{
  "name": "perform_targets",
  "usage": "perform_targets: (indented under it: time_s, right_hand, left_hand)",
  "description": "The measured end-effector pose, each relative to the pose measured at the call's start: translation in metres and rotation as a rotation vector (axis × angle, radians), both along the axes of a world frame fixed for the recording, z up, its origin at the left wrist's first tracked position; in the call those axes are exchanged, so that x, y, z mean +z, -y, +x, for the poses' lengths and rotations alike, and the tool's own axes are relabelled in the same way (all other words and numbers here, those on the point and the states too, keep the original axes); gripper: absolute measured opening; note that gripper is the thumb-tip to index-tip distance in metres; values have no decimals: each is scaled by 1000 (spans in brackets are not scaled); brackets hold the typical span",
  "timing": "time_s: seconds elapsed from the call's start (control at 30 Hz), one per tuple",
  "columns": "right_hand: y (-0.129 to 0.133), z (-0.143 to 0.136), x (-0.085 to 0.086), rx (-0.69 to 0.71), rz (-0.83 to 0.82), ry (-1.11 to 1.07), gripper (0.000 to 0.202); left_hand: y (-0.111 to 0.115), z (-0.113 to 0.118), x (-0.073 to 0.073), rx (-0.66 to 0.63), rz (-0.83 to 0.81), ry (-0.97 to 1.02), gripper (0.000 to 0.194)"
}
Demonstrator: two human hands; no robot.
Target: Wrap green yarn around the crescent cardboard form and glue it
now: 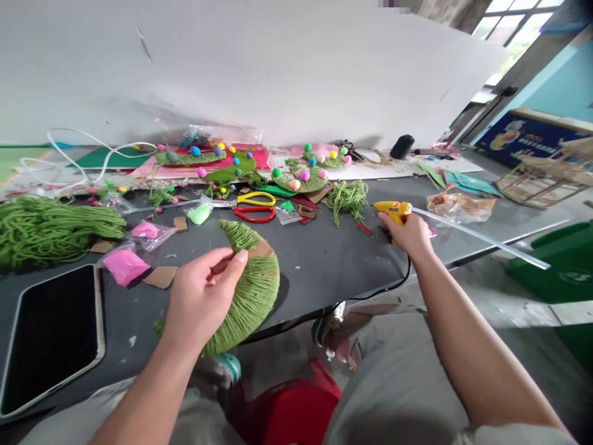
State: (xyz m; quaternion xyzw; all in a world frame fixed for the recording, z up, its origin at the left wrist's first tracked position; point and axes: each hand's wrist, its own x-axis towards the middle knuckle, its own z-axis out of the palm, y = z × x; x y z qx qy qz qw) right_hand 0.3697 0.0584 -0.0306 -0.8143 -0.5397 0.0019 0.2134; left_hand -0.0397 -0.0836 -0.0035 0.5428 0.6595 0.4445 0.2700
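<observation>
While L hand [201, 296] grips 1 crescent [254, 287], R hand [411, 236] 1 glue-gun [391, 211].

No lettering can be made out for certain. The dark blue rectangular board with a pale top edge [519, 150] at the far right carries a slanting row of white printed characters [542, 143], with a smaller yellowish-orange patch of print above; both are too blurred to read. The large green plastic bin [546, 262] below bears a pale rounded emblem [578, 277], too faint to identify.
</observation>
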Motion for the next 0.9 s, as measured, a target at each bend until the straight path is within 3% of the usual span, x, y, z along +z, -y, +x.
perform_targets:
  time_s: [0.07,0.2,0.3,0.4,0.43,0.53,0.67,0.9]
  right_hand:
    - [11,1,9,43,-32,21,56]
    - [57,5,34,100,-75,112,46]
    - [79,-12,45,154,33,101,38]
    - [65,-48,36,510,42,-183,33]
    - [54,-61,30,547,16,-182,31]
    - [15,-85,11,553,-2,-180,29]
    - [-17,-86,0,521,-35,-223,19]
    - [-8,-93,18,596,88,-367,24]
  left_hand:
    - [0,0,0,-11,3,9,35]
    - [0,0,0,-19,7,12,34]
    - [-1,0,-1,-21,5,13,34]
    - [-1,1,-2,-31,-5,17,34]
    - [-1,1,-2,-30,-8,19,35]
    - [-2,2,-1,-25,-19,23,36]
    - [-1,4,1,-35,-36,29,35]
    - [1,3,3,-47,-17,35,32]
